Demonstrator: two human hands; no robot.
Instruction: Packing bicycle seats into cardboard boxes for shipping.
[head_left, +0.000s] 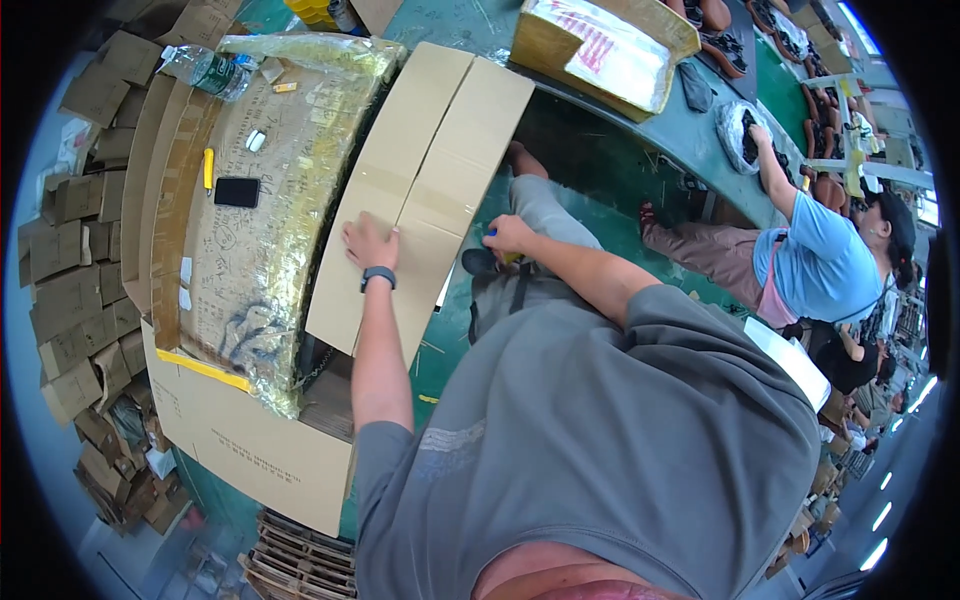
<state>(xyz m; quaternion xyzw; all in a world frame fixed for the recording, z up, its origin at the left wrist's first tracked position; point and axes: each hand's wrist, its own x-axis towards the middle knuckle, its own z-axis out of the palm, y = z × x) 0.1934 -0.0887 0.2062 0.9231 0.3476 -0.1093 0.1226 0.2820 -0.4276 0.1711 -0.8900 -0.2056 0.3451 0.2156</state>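
My grey shirt [600, 430] is filling the view closest to the camera. Beyond it a folded brown carton [455, 150] is lying beside the tape-wrapped worktop [290, 190]; my left hand [370, 243] is resting on it, palm down, fingers spread and gripping nothing, presumably to steady it. My right hand [512, 236] is curling around a small blue-ended object [491, 233], mostly hidden in my fist, so I cannot tell what it is; I am probably holding it off to the side to leave the cardboard free. The worktop is bearing a clear bottle [207, 72], a black phone [237, 192], a slim yellow item [209, 168] and a little white case [256, 140], likely put there for easy reach. Around me, green floor [430, 372] is showing, stacked cartons [68, 255] are crowding the left, and a co-worker [820, 240] is reaching into a round container [733, 118] near rows of brown shoes [722, 55].
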